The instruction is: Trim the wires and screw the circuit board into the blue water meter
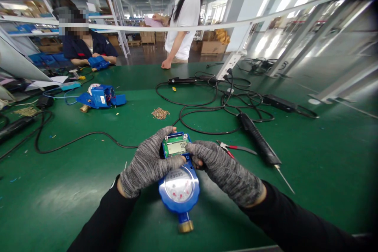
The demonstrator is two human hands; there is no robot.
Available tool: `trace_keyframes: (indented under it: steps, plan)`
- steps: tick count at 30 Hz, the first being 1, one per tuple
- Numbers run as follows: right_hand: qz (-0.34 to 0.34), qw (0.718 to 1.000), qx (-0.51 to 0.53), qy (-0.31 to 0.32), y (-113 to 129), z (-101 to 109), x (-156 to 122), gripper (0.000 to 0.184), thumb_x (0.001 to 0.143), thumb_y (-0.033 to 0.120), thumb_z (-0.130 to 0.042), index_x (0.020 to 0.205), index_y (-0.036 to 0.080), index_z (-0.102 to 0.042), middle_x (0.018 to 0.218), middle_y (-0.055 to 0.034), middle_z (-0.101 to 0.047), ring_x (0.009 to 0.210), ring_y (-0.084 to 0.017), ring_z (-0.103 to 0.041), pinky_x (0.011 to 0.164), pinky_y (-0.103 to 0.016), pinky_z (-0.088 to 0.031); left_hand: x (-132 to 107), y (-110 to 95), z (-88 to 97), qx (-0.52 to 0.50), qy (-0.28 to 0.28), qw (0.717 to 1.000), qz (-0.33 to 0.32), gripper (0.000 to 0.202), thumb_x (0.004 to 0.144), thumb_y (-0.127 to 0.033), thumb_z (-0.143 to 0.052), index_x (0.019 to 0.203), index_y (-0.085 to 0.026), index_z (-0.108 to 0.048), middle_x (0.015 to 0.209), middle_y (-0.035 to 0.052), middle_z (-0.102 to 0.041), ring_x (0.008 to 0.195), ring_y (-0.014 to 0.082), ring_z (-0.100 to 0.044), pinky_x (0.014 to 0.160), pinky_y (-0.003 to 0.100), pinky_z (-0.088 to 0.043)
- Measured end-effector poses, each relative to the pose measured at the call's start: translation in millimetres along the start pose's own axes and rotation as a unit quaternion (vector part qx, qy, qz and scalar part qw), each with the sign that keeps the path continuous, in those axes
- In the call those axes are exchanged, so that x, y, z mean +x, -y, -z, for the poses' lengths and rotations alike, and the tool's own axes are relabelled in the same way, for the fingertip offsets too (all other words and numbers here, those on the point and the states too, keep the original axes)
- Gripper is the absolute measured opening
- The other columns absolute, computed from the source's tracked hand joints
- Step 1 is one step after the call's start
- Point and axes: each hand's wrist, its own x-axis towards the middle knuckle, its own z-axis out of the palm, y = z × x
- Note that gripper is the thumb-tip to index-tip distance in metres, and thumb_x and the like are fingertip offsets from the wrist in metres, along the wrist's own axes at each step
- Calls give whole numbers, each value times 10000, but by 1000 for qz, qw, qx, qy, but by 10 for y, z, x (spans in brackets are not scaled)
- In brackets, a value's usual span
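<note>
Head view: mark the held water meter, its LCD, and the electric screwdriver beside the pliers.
Water meter [179, 186]: head view, on its round dial face.
LCD [175, 148]: head view, mid-screen.
Electric screwdriver [257, 138]: head view, on its black body.

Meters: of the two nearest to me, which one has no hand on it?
The left meter, lying farther away on the table; the near meter has the left hand and right hand on it.

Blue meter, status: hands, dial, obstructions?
Left hand holding blue meter; right hand at right edge of its display. Dial faces camera, display showing digits. Pliers and electric screwdriver lie right, clear of meter.
</note>
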Motion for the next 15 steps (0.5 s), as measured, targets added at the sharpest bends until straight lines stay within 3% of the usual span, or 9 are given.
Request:
trace_keyframes:
  steps: [4,10,15]
  plan:
    - [-2,1000,8,-6,18,-22,19,394,969,223,-496,1328,332,-618,1217,-64,-673,1107,-269,-627,992,-501,-532,53,55,-18,27,6,1000,-6,644,742,-406,-825,1299,-221,-560,1235,90,-691,1074,264,-692,960,451,-583]
    - [-28,999,15,27,27,42,45,371,989,254,-460,1320,300,-622,1176,-71,-668,1033,-241,-627,958,-454,-533,55,109,15,153,-18,984,-88,649,746,-391,-814,1311,-191,-563,1283,119,-672,1157,282,-654,1029,497,-538]
    - [-45,994,-77,64,109,91,150,294,974,341,-493,1184,262,-682,1077,-73,-706,969,-261,-645,902,-447,-528,58,130,1,141,-15,986,-87,652,751,-381,-813,1320,-198,-551,1273,113,-676,1132,269,-671,981,459,-576]
